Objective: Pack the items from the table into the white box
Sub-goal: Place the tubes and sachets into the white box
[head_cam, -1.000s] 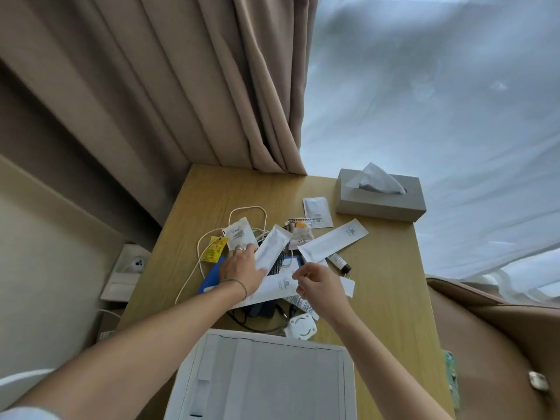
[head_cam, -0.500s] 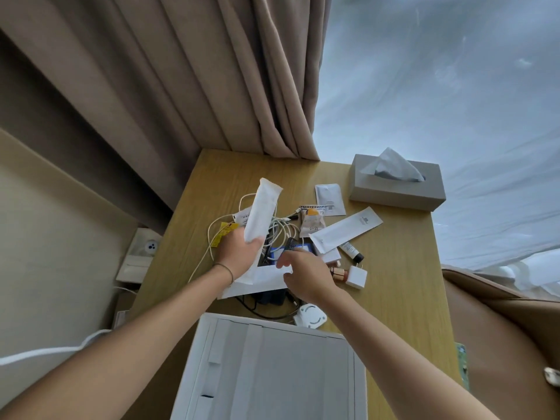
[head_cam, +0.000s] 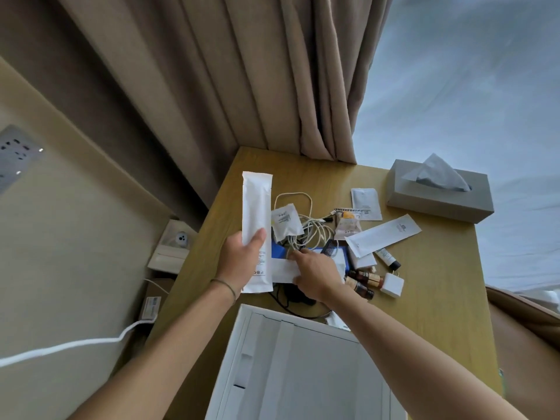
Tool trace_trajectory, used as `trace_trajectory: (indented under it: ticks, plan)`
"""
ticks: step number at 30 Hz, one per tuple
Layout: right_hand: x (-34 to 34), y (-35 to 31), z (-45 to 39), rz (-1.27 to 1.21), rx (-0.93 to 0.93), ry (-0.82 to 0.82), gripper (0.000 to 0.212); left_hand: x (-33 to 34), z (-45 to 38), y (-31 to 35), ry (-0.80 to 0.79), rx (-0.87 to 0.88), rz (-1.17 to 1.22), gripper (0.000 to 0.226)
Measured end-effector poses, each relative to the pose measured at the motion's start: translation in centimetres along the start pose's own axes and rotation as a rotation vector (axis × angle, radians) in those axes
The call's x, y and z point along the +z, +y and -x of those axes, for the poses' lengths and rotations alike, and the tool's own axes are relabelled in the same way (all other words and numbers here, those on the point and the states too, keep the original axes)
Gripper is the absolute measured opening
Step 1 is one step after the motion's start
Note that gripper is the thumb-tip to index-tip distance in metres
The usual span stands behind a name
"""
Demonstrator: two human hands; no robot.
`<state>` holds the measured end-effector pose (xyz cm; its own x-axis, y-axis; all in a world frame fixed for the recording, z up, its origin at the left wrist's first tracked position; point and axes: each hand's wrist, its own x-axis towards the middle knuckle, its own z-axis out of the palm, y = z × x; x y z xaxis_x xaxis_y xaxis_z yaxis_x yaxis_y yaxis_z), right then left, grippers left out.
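Beige curtain (head_cam: 242, 86) behind wood table (head_cam: 439, 313), sheer white drape (head_cam: 469, 86) right, wall socket (head_cam: 16, 156) left.

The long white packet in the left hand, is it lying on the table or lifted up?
Lifted. The left hand grips the long white packet low down, holding it upright above the table.
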<state>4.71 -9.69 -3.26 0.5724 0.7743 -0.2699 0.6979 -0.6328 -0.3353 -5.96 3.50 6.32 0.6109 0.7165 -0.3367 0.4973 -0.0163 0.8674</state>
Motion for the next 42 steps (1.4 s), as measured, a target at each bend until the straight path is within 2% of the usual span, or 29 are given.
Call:
trace_trajectory:
  ticks: [3, 6, 12, 15, 17, 21, 25, 29, 34, 42]
  plan:
    - [-0.9, -0.5, 0.2, -0.018, 0.044, -0.009, 0.038, -1.0, 0.8, -0.6, -0.009, -0.02, 0.035, 0.02]
    - [-2.4, -0.7, 0.7, -0.018, 0.105, 0.007, 0.015, -2.2, 1.8, -1.3, -0.018, -0.046, 0.079, 0.026]
    - [-6.0, -0.6, 3.6, -0.14, 0.196, 0.158, 0.009, -4.1, 4.0, -2.3, -0.055, -0.059, 0.114, 0.031]
    - [-7.5, -1.2, 5.9, -0.34, 0.195, 0.252, 0.023, -4.5, 5.0, -2.6, -0.102, -0.038, 0.107, 0.034]
    - [-8.6, -2.1, 7.7, -0.562, 0.172, 0.315, 0.011, -4.7, 5.7, -2.9, -0.136, -0.023, 0.101, 0.036]
    - [-10.5, -3.7, 11.7, -1.084, 0.186, 0.427, 0.028, -5.3, 7.1, -3.6, -0.165, -0.001, 0.128, 0.034]
    - [-10.6, -4.6, 14.8, -1.358, 0.288, 0.47, 0.044, -5.4, 8.4, -4.3, -0.23, -0.009, 0.162, 0.032]
    - [-8.3, -6.0, 17.2, -1.359, 0.347, 0.428, 0.05, -5.4, 9.6, -4.9, -0.27, 0.008, 0.173, 0.027]
    - [-4.3, -7.4, 19.4, -1.23, 0.403, 0.372, 0.024, -6.0, 10.6, -6.2, -0.3, 0.054, 0.153, 0.009]
    - [3.7, -7.7, 21.1, -1.113, 0.542, 0.184, 0.02, -8.0, 12.3, -9.0, -0.337, 0.059, 0.077, 0.007]
